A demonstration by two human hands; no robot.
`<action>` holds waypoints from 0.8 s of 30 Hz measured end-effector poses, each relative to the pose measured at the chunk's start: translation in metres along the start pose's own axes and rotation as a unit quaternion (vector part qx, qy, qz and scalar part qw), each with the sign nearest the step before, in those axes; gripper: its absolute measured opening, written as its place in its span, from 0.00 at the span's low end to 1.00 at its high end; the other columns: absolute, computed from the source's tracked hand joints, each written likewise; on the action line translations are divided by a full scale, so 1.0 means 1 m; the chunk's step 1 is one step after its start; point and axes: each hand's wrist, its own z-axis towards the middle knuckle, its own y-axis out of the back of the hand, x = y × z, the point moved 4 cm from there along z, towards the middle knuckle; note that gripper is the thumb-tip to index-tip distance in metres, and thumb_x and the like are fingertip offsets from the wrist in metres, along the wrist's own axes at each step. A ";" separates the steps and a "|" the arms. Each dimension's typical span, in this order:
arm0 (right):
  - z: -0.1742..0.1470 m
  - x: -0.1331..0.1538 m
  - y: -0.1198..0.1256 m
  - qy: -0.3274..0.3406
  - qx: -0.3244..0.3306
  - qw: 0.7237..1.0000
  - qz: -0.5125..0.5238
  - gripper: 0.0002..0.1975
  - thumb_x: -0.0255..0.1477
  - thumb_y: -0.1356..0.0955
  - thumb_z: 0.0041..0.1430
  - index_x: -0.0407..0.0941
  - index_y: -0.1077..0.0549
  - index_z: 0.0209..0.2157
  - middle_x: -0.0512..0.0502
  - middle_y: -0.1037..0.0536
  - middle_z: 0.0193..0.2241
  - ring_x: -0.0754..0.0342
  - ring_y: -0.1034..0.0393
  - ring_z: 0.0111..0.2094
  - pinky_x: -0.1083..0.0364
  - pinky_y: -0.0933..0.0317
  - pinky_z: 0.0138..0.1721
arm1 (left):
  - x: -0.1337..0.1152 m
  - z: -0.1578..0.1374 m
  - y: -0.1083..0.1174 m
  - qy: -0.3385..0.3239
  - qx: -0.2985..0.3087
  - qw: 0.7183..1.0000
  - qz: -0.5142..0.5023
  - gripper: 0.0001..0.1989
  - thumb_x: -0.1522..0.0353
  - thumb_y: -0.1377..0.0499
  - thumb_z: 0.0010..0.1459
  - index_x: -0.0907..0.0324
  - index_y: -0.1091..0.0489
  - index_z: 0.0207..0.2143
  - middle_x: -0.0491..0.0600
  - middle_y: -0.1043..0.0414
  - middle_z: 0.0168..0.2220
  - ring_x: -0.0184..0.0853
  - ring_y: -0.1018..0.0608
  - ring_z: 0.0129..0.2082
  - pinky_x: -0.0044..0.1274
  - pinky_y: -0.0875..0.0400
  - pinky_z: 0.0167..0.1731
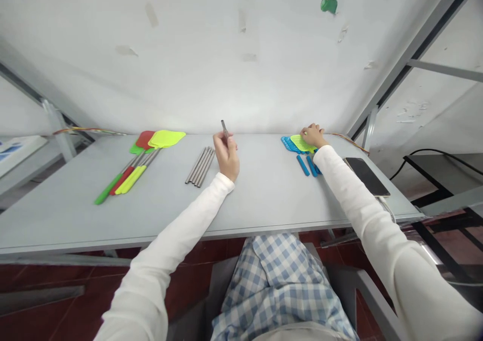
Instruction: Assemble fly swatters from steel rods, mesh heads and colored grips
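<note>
Above the middle of the table, my left hand (227, 157) is closed round a metal tube (224, 126), whose far end sticks up past the fingers. Several more metal tubes (200, 167) lie side by side just left of that hand. At the right, my right hand (314, 135) has its fingers bent onto a yellow-green fly swatter head (299, 142), partly covering it. Blue fly swatter heads (289, 144) lie under and beside this one. Several blue handle sleeves (302, 165) rest in front of them, some partly hidden by my right wrist.
Whole fly swatters with green, red and yellow handles (130, 180) lie fanned at the left of the grey table (249, 200). A phone (367, 176) with a cable lies right of my right forearm. Behind the table stands a white wall (211, 79); metal frames flank it.
</note>
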 end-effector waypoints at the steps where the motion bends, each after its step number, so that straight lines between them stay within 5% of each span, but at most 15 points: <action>1: -0.002 0.000 -0.002 0.009 0.002 1.000 -0.004 0.17 0.31 0.41 0.61 0.40 0.26 0.45 0.27 0.34 0.52 0.34 0.44 0.54 0.33 0.53 0.52 | 0.002 -0.001 -0.001 -0.003 0.010 1.000 0.020 0.17 0.52 0.53 0.64 0.55 0.40 0.40 0.47 0.36 0.35 0.29 0.31 0.29 0.24 0.32 0.33; 5: -0.013 0.013 0.010 0.046 -0.022 0.999 0.015 0.18 0.32 0.39 0.61 0.40 0.27 0.48 0.27 0.36 0.54 0.34 0.45 0.57 0.32 0.53 0.54 | 0.006 -0.002 -0.006 -0.002 0.057 0.996 0.070 0.14 0.55 0.51 0.65 0.56 0.37 0.41 0.51 0.34 0.40 0.32 0.28 0.38 0.25 0.32 0.40; 8: -0.039 0.052 0.027 0.133 0.008 0.984 0.119 0.19 0.37 0.40 0.63 0.44 0.26 0.48 0.32 0.33 0.52 0.39 0.41 0.57 0.36 0.48 0.57 | 0.008 -0.005 -0.010 0.018 0.114 0.987 0.112 0.14 0.57 0.52 0.66 0.57 0.34 0.39 0.52 0.32 0.40 0.35 0.28 0.42 0.28 0.33 0.45; 12: -0.096 0.129 0.035 0.284 0.162 0.895 0.303 0.27 0.49 0.37 0.59 0.54 0.35 0.58 0.42 0.34 0.58 0.47 0.37 0.56 0.46 0.39 0.55 | 0.019 -0.017 -0.019 0.081 0.247 0.950 0.175 0.14 0.58 0.54 0.67 0.57 0.36 0.41 0.52 0.29 0.39 0.37 0.27 0.41 0.31 0.34 0.45; 14: -0.116 0.159 0.033 0.300 0.165 0.866 0.365 0.29 0.51 0.35 0.56 0.50 0.33 0.54 0.41 0.32 0.55 0.47 0.36 0.55 0.47 0.40 0.55 | 0.023 -0.023 -0.022 0.077 0.302 0.931 0.190 0.12 0.60 0.53 0.67 0.57 0.38 0.44 0.53 0.29 0.40 0.37 0.26 0.40 0.31 0.33 0.43; 19: -0.115 0.175 0.021 0.146 0.080 0.778 0.605 0.24 0.54 0.39 0.59 0.47 0.32 0.34 0.45 0.25 0.38 0.51 0.30 0.44 0.48 0.37 0.50 | 0.018 -0.027 -0.028 -0.010 0.357 0.914 0.195 0.10 0.67 0.52 0.65 0.60 0.39 0.46 0.58 0.30 0.44 0.39 0.26 0.45 0.31 0.33 0.45; 24: -0.100 0.152 0.026 -0.041 0.019 0.622 0.782 0.24 0.55 0.36 0.57 0.48 0.41 0.26 0.56 0.37 0.19 0.57 0.33 0.27 0.54 0.33 0.39 | 0.002 -0.037 -0.036 0.036 0.495 0.804 0.329 0.17 0.57 0.61 0.69 0.56 0.39 0.45 0.52 0.25 0.34 0.41 0.22 0.34 0.29 0.33 0.35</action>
